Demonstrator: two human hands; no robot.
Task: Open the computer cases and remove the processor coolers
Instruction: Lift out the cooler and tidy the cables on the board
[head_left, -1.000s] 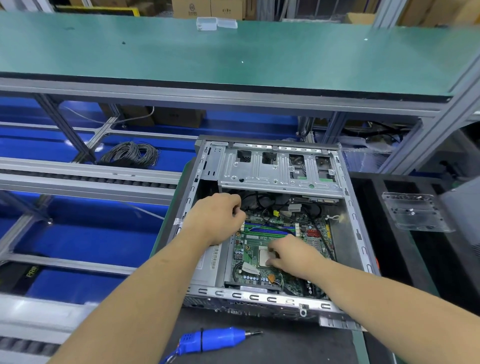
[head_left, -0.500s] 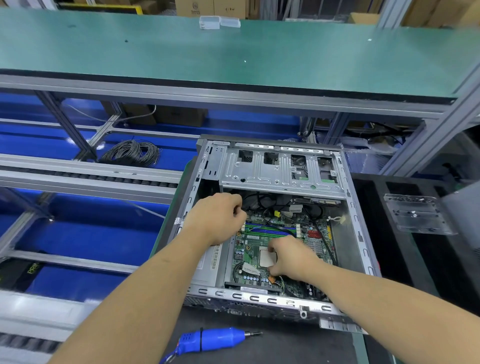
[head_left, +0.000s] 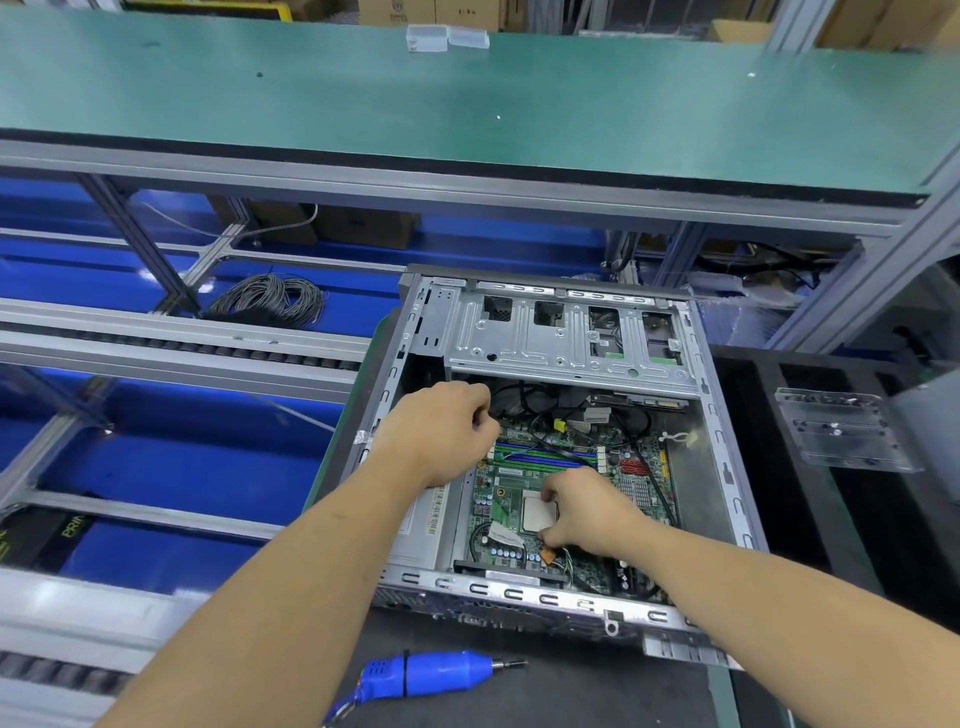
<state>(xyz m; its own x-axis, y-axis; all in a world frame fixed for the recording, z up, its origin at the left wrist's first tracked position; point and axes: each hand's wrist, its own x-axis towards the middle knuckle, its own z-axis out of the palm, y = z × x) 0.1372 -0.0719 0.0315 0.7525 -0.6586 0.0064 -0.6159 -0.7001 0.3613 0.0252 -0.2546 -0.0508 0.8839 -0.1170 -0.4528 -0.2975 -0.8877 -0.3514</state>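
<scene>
An open grey computer case (head_left: 722, 457) lies on its side with the green motherboard (head_left: 498, 499) exposed. The square silver processor (head_left: 537, 514) sits bare in its socket; no cooler is on it. My right hand (head_left: 587, 512) reaches into the case, its fingers curled around the processor's right edge, thumb near the lower corner. My left hand (head_left: 441, 431) is curled at the case's left wall above the memory slots, gripping black cables (head_left: 524, 400); what the fingers enclose is partly hidden.
A blue electric screwdriver (head_left: 436, 673) lies on the dark mat in front of the case. A clear plastic bracket (head_left: 841, 428) rests at the right. A coil of grey cable (head_left: 270, 301) lies behind on the blue surface. A green shelf (head_left: 467, 98) spans above.
My right hand has slid slightly right and down off the processor, uncovering more of its top. My left hand has stayed in place.
</scene>
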